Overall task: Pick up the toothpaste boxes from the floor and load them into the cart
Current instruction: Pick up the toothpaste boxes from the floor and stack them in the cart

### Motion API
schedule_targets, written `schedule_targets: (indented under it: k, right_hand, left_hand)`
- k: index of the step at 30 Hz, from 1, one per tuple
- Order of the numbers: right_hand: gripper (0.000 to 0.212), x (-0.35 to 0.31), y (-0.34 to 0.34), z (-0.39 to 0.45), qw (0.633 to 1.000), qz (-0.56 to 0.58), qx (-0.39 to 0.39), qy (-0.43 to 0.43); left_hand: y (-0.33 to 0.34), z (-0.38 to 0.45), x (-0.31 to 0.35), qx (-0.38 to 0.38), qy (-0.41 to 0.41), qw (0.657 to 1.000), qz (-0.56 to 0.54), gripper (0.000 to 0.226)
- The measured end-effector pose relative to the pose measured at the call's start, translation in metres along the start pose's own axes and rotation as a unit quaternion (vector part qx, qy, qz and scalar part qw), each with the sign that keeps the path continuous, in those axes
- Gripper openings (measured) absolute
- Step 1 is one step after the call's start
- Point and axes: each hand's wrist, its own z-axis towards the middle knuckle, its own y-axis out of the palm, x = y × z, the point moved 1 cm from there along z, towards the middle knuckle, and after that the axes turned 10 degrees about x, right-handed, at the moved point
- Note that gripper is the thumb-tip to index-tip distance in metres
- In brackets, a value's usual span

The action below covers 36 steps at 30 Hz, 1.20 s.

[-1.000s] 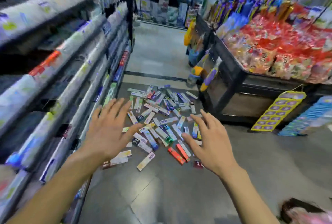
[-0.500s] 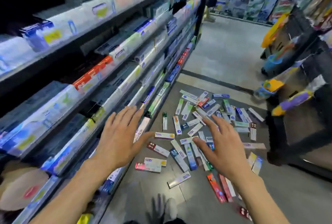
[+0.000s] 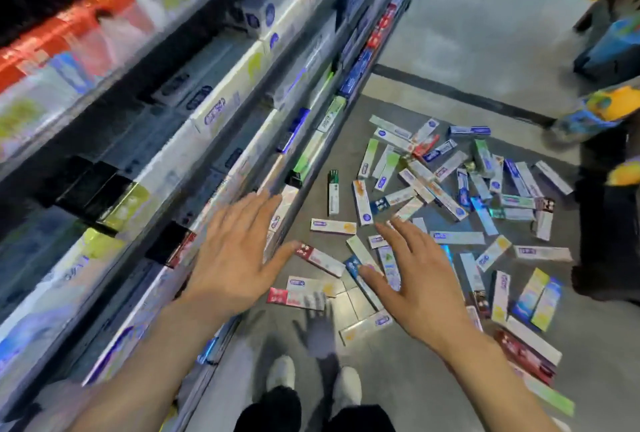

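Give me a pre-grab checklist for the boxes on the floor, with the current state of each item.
1. Left hand free: ok, fingers spread, holding nothing.
2. Right hand free: ok, open, palm down, nothing in it.
3. Toothpaste boxes within view: ok, scattered loose over the grey floor ahead of the feet.
4. A box under the hands: ok, the red-and-white box lies between the two hands, flat and unobstructed.
5. Contact made: not ok, whether either hand touches a box cannot be told; none is gripped.
6. Cart position: cannot tell, no cart shows in this view.
7. Shelf clearance: ok, the left hand hovers near its lower edge.
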Motion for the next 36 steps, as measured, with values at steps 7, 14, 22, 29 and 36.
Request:
schedule_targets:
  k: [7, 14, 22, 29, 36]
  right_hand:
    - [0.066, 0.102, 0.251, -0.018, 0.999, -0.026, -0.017, -0.011]
    - [0.071, 0.206, 0.475, -0.044, 0.995, -0.057, -0.058, -0.065]
    - [0.068, 0.248, 0.571, -0.062, 0.99, -0.078, -0.05, -0.104]
    - [0.069, 0.249, 0.589, -0.084, 0.995, -0.044, -0.08, -0.044]
    - [0.061, 0.264, 0.597, -0.083, 0.996, -0.035, -0.079, -0.023]
  left_hand:
    - [0.256, -0.046, -0.109, 0.016, 0.011, 0.999, -0.028, 0.075]
    - [0.484, -0.11, -0.205, -0.036, 0.041, 0.998, 0.02, 0.08]
    - [0.598, -0.145, -0.241, -0.06, 0.095, 0.994, 0.019, 0.078]
    - [0.618, -0.183, -0.256, -0.16, 0.049, 0.986, 0.008, 0.086]
    - [0.653, -0.208, -0.266, -0.144, 0.06, 0.987, 0.024, 0.076]
